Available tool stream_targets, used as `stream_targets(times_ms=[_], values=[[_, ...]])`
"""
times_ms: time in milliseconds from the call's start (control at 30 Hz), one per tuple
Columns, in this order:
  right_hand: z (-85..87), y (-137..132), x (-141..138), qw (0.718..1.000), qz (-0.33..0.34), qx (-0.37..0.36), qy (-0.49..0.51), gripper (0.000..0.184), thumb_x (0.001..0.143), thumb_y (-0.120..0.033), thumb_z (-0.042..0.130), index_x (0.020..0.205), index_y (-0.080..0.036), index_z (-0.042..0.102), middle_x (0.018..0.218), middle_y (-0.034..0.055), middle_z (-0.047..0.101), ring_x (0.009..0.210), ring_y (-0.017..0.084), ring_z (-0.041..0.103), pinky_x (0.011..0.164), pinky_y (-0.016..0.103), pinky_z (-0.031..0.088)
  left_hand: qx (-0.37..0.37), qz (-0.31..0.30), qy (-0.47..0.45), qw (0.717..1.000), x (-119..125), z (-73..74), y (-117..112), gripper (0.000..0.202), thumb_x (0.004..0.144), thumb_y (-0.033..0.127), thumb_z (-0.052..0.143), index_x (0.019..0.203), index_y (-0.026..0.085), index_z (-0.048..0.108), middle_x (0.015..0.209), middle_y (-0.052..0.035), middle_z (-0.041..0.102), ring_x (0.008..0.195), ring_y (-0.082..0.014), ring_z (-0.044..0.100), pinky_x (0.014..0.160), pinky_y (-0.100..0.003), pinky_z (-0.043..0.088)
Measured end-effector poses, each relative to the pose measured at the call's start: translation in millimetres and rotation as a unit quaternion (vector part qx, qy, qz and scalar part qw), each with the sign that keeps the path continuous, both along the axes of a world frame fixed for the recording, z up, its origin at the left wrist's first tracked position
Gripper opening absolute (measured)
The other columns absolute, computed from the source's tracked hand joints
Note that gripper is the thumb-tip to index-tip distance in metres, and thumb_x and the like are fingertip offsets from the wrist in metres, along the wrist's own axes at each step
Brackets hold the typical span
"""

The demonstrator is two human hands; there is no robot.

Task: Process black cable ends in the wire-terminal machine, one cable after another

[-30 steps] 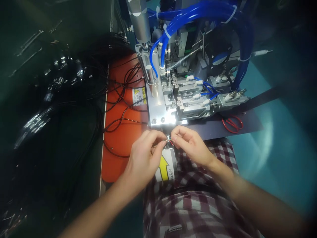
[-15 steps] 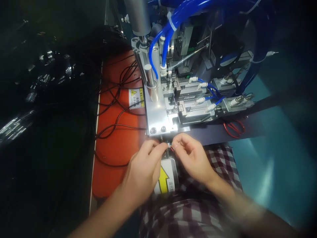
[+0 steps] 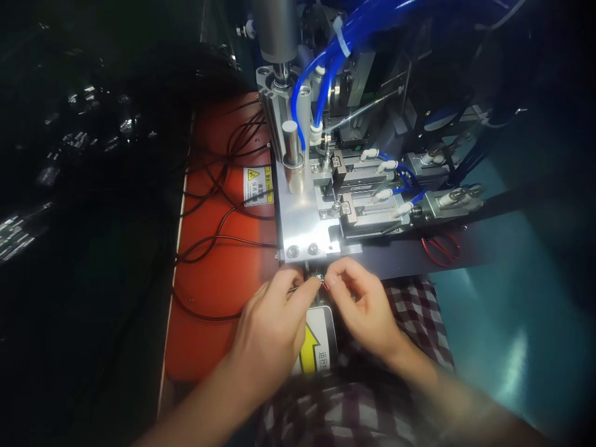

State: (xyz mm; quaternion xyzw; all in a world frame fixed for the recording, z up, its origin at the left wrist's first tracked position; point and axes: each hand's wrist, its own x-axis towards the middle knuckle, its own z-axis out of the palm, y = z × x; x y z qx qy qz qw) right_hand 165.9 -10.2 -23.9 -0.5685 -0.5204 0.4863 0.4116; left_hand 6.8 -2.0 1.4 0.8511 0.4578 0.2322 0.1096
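My left hand [image 3: 274,320] and my right hand [image 3: 361,307] meet just below the front edge of a metal machine plate [image 3: 300,230]. Both pinch the end of a thin cable with small coloured wires [image 3: 321,284] between thumb and fingertips. The wire tips sit right at the plate's lower edge. Under my hands lies a white label with a yellow arrow [image 3: 316,344]. My lap in a checked shirt [image 3: 372,385] fills the space below.
An orange mat [image 3: 214,292] with looping black cables [image 3: 218,205] lies to the left, with a yellow warning sticker [image 3: 257,184]. Blue air hoses [image 3: 354,25] and pneumatic cylinders [image 3: 288,143] crowd the machine behind. Red-handled scissors [image 3: 440,248] rest at the right. A dark cable heap [image 3: 84,143] is far left.
The view has shifted slightly, and both hands have stayed pinched on the wire end, edging closer to the plate's front edge.
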Motion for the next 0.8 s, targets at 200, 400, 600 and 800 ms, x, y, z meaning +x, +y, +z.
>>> stream_targets(times_ms=[200,400,600,800], values=[[0.5,0.5,-1.2,1.000,-0.005,-0.008,0.014,0.012,0.090,-0.022,0.050,0.077,-0.021,0.052,0.068,-0.0017,0.047,0.061,0.013,0.045,0.055,0.025,0.038,-0.004,0.007,-0.011,1.000,0.9,-1.5,-1.8,0.031,0.083,0.001,0.045,0.101,0.013,0.067,0.082,-0.0081,0.060,0.072,-0.0166,0.062,0.062,-0.025,0.054],[0.3,0.9,-2.7,0.999,-0.013,-0.015,0.028,0.015,0.090,-0.022,0.050,0.075,-0.020,0.051,0.066,-0.0029,0.045,0.058,0.012,0.043,0.053,0.024,0.036,-0.014,0.002,-0.002,1.000,-1.8,-1.7,-1.7,0.034,0.082,0.001,0.044,0.104,0.012,0.067,0.085,-0.0094,0.059,0.072,-0.0181,0.061,0.059,-0.027,0.054],[-6.4,1.2,3.6,0.996,0.025,0.075,-0.041,0.012,0.089,-0.016,0.050,0.078,-0.020,0.051,0.070,-0.0015,0.049,0.061,0.012,0.045,0.057,0.026,0.037,-0.004,-0.009,0.002,1.000,-1.6,-0.6,-0.9,0.033,0.081,0.000,0.044,0.102,0.011,0.068,0.083,-0.0104,0.059,0.071,-0.0183,0.062,0.059,-0.027,0.056],[-3.5,1.3,0.1,1.000,-0.001,0.005,0.010,0.015,0.090,-0.020,0.048,0.076,-0.020,0.050,0.065,-0.0033,0.044,0.057,0.011,0.042,0.052,0.024,0.036,-0.002,-0.009,-0.003,1.000,-1.5,-2.3,-1.0,0.035,0.080,0.000,0.044,0.103,0.010,0.069,0.083,-0.0110,0.059,0.072,-0.0190,0.062,0.058,-0.027,0.056]])
